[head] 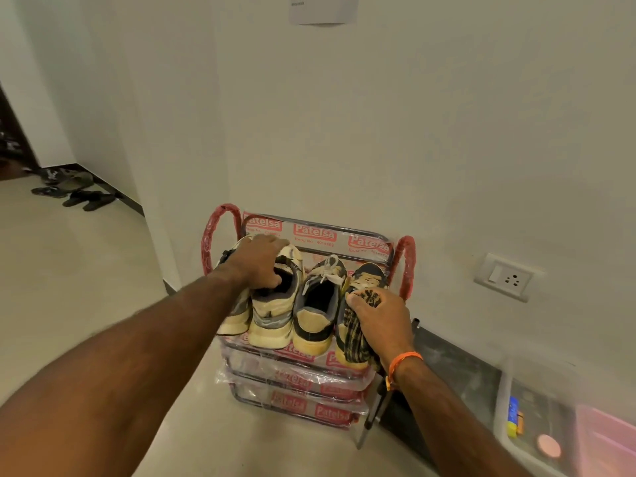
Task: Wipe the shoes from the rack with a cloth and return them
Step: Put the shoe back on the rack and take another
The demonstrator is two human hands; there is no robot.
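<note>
A metal shoe rack point(406, 266) wrapped in red-printed plastic stands against the wall. Several worn shoes sit on its top shelf. My left hand point(256, 261) grips the collar of a cream and grey sneaker point(272, 318), thumb inside its opening; another cream shoe point(234, 315) lies under my wrist. A grey lace-up shoe point(318, 304) stands in the middle. My right hand point(380, 321) holds a dark yellow-checked cloth point(354, 332) pressed on the rightmost dark shoe point(368, 275).
The rack's lower shelves point(303, 383) hold no shoes. A clear plastic box point(537, 421) with small items sits on the floor at right, beside a dark mat point(457, 366). A wall socket point(507, 277) is at right. Sandals point(79, 197) lie far left by a doorway.
</note>
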